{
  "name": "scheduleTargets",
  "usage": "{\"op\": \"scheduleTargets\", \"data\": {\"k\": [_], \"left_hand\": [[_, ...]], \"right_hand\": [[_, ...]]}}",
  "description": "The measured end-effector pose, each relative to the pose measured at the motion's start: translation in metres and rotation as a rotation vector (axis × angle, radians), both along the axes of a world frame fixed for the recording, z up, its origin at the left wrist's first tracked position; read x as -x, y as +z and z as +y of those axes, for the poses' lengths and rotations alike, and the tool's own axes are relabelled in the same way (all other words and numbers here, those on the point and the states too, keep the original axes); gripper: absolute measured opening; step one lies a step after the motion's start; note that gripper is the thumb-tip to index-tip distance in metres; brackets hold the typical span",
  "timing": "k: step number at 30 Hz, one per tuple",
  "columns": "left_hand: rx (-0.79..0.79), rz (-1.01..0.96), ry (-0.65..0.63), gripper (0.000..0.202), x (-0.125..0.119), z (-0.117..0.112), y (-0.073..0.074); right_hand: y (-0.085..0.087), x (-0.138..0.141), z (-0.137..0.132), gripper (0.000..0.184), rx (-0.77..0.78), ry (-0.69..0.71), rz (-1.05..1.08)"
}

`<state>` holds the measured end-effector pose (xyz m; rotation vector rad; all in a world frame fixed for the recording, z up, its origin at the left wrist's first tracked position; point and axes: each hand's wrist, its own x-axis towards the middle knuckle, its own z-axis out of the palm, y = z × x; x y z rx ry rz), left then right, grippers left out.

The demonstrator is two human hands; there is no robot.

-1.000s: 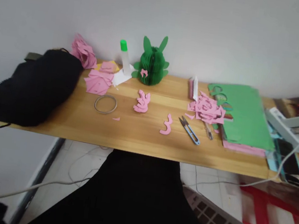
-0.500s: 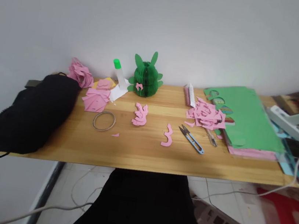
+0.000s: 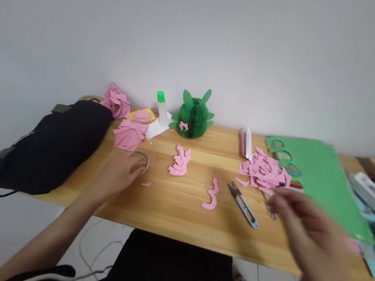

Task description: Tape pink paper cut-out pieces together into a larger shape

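Observation:
My left hand (image 3: 122, 171) is over a thin pale ring (image 3: 146, 159) on the wooden table, its fingers loosely bent and apart; whether they touch the ring I cannot tell. My right hand (image 3: 310, 232) is smeared by motion, its fingertips near a slim pen-like tool (image 3: 272, 213) that they partly hide. Blue-handled thread snips (image 3: 244, 207) lie to its left with blades apart. Between the hands are a wavy pink paper cutout (image 3: 212, 195) and a small stack of similar cutouts (image 3: 180, 162). Behind them stands a green honeycomb paper figure (image 3: 193, 119) with a small pink piece on it.
A black bag (image 3: 57, 150) covers the left end of the table (image 3: 169, 221). Pink folded papers (image 3: 129, 135) and a green-capped glue stick (image 3: 162, 106) are at the back left. Pink scraps (image 3: 263, 170), a white tube (image 3: 249, 144) and green sheets (image 3: 328, 179) occupy the right.
Both hands have come in over the table, the left to the ring, the right beside the pen-like tool. The camera view has shifted, so everything on the table appears lower and further right.

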<state>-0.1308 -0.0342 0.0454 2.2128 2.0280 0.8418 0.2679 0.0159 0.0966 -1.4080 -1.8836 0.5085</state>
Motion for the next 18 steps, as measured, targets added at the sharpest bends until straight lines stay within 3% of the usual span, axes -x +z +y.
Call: {"op": "scheduleTargets", "data": {"k": [3, 5, 8, 12, 13, 15, 18], "left_hand": [[0.109, 0.029, 0.079, 0.005, -0.014, 0.000, -0.016], [0.147, 0.017, 0.114, 0.010, -0.020, 0.000, -0.018], [0.159, -0.038, 0.148, 0.016, -0.026, -0.002, -0.009], [0.107, -0.169, 0.166, 0.025, -0.041, -0.013, 0.018], [0.077, -0.232, 0.162, 0.028, -0.048, -0.016, 0.025], [0.019, -0.565, 0.125, 0.029, -0.063, -0.019, 0.036], [0.029, -0.942, 0.040, 0.032, -0.084, -0.017, 0.042]], "right_hand": [[-0.024, 0.050, 0.021, 0.018, 0.129, 0.231, 0.135], [-0.034, 0.076, 0.019, 0.015, 0.208, 0.328, 0.195], [-0.039, 0.103, 0.009, 0.013, 0.290, 0.462, 0.175], [-0.037, 0.129, 0.003, 0.019, 0.333, 0.563, 0.198], [-0.037, 0.134, 0.002, 0.026, 0.338, 0.588, 0.224], [-0.035, 0.142, 0.000, 0.049, 0.318, 0.620, 0.285], [-0.034, 0.145, -0.005, 0.074, 0.248, 0.648, 0.351]]}}
